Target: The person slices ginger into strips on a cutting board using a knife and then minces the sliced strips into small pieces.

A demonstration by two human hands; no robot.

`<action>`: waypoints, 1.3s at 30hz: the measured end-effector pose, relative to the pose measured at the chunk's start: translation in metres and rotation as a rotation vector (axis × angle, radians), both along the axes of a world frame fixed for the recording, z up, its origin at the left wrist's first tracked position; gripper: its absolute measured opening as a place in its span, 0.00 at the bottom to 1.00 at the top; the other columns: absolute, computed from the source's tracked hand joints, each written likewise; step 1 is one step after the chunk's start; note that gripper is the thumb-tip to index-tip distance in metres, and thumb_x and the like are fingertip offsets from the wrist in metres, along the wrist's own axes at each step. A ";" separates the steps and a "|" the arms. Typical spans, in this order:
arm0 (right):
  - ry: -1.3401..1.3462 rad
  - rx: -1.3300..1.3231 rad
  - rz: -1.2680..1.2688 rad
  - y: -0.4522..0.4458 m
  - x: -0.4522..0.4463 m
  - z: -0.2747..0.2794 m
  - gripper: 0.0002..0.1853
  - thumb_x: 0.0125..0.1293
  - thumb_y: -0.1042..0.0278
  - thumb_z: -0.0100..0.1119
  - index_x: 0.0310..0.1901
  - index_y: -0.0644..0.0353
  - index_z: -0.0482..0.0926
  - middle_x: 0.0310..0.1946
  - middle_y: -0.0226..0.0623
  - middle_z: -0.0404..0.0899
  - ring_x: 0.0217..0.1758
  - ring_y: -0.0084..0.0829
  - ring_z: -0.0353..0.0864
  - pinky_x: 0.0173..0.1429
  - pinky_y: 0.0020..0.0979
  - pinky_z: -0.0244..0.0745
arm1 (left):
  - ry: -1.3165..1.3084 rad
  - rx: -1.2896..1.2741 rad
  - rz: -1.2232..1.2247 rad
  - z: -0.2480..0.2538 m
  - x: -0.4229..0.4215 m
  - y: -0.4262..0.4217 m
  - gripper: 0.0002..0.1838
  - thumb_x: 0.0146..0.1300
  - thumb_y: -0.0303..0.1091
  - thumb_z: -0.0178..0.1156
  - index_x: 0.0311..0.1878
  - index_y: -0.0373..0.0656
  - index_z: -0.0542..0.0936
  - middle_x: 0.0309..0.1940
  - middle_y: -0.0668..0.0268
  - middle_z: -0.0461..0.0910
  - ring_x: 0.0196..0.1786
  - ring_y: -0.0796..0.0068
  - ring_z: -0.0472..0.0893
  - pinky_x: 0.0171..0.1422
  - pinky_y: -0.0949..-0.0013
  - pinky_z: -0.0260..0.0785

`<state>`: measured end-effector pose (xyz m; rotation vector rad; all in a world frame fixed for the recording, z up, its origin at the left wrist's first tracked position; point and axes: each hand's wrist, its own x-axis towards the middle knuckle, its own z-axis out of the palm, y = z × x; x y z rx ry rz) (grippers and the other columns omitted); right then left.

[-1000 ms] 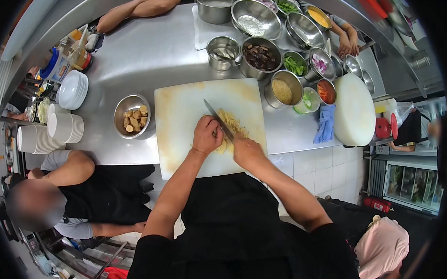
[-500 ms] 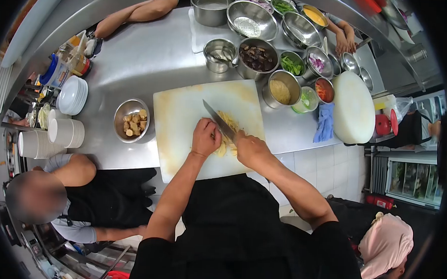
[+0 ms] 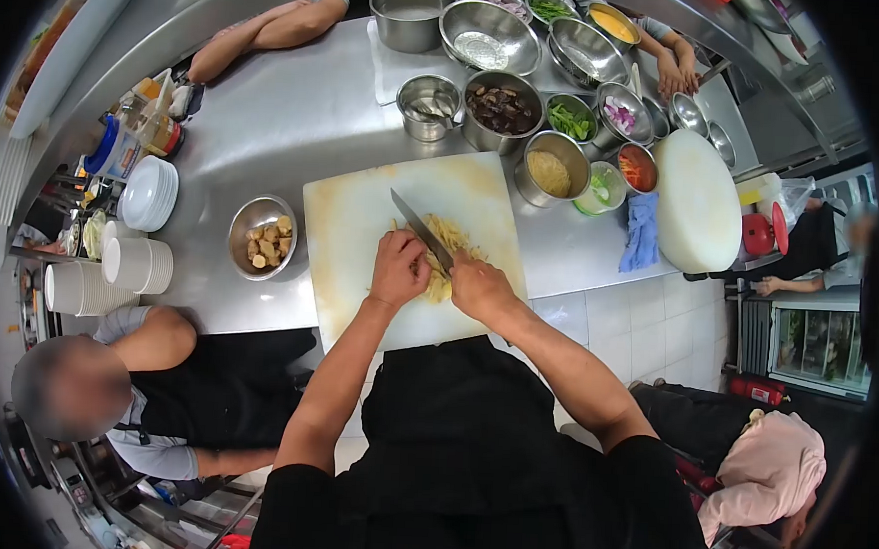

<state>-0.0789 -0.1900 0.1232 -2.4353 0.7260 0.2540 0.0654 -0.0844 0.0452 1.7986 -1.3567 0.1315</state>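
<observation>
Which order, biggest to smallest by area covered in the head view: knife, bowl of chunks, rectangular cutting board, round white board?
1. Rectangular cutting board
2. Round white board
3. Bowl of chunks
4. Knife, partly hidden by the hand

Pale tiled floor [image 3: 609,321], steel table [image 3: 254,134], glass-fronted refrigerator [image 3: 821,342] at right.

We see bright, fairly even light, with pale glare on the steel worktop [image 3: 271,100]. Wide-lens distortion bends the steel shelf edge [image 3: 211,14] overhead into an arc, and the corners sink into black. A round blur masks a person's head [image 3: 72,388] at left.
</observation>
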 end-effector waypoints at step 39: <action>0.029 0.010 0.065 -0.017 -0.001 -0.010 0.16 0.72 0.61 0.50 0.50 0.68 0.71 0.33 0.58 0.83 0.42 0.60 0.83 0.48 0.54 0.78 | 0.059 -0.059 0.051 -0.027 -0.005 0.001 0.07 0.47 0.23 0.62 0.31 0.41 0.77 0.35 0.58 0.73 0.40 0.53 0.76 0.44 0.57 0.72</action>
